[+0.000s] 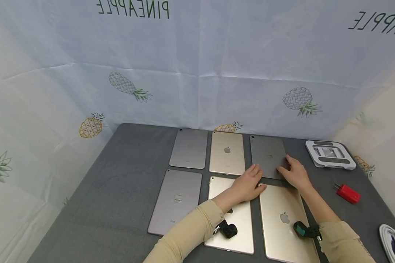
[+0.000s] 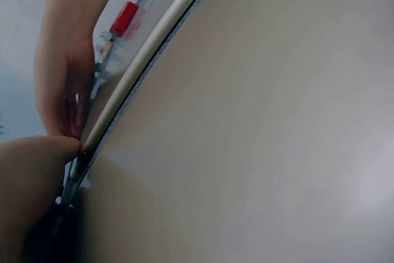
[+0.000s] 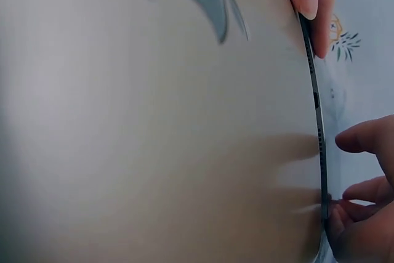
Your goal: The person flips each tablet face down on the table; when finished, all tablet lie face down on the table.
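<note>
A dark grey tablet (image 1: 268,153) lies face down at the right end of the back row. My left hand (image 1: 247,184) rests with extended fingers at its near left corner, the thumb reaching towards the edge of the large gold tablet (image 1: 284,215) in front. At the dark tablet's right side, my right hand (image 1: 296,175) touches the edge with its fingers, its thumb over the surface. The gold tablet fills most of both wrist views; in the right wrist view the right hand (image 3: 366,195) appears beyond its edge, fingers slightly bent.
More tablets lie alongside: a grey one (image 1: 189,149) and a gold one (image 1: 227,153) behind, a grey one (image 1: 177,201) and a gold one (image 1: 240,233) in front. Right of them are a white-grey stand (image 1: 330,159), a red charger plug (image 1: 348,193) and a coiled white cable (image 1: 393,243).
</note>
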A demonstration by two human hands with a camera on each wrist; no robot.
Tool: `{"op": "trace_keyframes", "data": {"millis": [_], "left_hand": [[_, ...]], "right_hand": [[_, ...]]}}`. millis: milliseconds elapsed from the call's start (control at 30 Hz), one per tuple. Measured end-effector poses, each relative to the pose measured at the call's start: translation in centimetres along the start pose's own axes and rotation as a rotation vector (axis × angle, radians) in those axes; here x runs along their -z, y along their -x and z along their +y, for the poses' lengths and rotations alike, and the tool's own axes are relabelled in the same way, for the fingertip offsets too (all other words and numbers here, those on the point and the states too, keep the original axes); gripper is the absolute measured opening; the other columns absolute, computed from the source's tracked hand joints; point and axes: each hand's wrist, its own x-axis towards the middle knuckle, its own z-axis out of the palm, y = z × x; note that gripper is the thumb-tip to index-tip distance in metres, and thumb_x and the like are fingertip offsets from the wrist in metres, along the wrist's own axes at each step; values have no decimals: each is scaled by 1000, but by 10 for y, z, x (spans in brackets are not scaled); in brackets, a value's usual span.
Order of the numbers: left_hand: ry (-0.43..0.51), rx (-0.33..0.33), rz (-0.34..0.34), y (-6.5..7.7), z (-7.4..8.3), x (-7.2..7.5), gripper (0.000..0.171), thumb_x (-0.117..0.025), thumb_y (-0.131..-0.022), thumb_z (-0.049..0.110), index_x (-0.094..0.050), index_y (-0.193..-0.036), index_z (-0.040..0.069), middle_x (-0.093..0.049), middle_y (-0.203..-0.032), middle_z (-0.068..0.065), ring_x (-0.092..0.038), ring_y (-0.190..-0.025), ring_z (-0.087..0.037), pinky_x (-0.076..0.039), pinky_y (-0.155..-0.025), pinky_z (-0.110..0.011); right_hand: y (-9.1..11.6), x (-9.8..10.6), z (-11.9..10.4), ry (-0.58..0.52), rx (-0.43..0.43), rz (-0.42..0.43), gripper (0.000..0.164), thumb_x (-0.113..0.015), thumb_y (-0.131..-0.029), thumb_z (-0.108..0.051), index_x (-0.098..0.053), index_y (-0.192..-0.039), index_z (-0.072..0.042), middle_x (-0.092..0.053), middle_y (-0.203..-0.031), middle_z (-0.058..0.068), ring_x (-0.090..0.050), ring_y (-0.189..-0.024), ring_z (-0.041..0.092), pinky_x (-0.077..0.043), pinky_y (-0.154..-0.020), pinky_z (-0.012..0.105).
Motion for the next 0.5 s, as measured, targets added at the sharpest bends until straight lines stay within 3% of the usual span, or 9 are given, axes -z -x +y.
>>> {"op": "trace_keyframes", "data": {"millis": [267,500], "left_hand": [[-72,9,-46,-2,3,-2,68,-35,-103,53,-31,-152,6,-21,-160,-11,-13,-148,-20,-13,-116,-21],[-14,-16,-60,-2,1,0,69,-35,-103,52,-28,-153,5,-19,-160,-12,-11,-148,-21,-11,-116,-21]], "right_hand": [[0,-2,-1,32,37,-30,74,-54,-97,-22,-16,-145,19,-17,-146,43,-16,-132,62,-19,-105,69],[0,-2,-7,39,42,-50,76,-56,-95,-21,-15,-143,22,-12,-144,47,-12,-130,66,-18,-103,73]]}}
